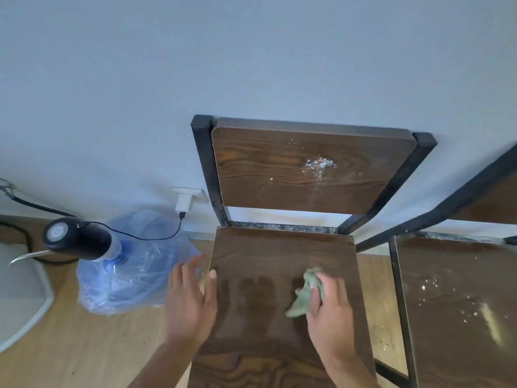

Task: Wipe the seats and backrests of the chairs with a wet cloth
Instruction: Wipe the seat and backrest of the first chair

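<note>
A dark wooden chair with a black metal frame stands against the wall. Its seat (pixel 268 256) shows damp streaks in the middle. White powder is spattered on its backrest (pixel 265 169). My right hand (pixel 330 306) presses a crumpled green cloth (pixel 305 295) flat on the seat's right half. My left hand (pixel 190 298) rests at the seat's left edge, thumb on the wood, fingers spread over the side. A second chair's seat (pixel 453 298), dusted with white specks and a pale streak, stands at the right.
A large blue water bottle (pixel 134 278) with a black pump top (pixel 75 242) stands on the wooden floor left of the chair, its cable running to a white charger (pixel 184 203) in the wall socket. A white object (pixel 19 292) lies at the far left.
</note>
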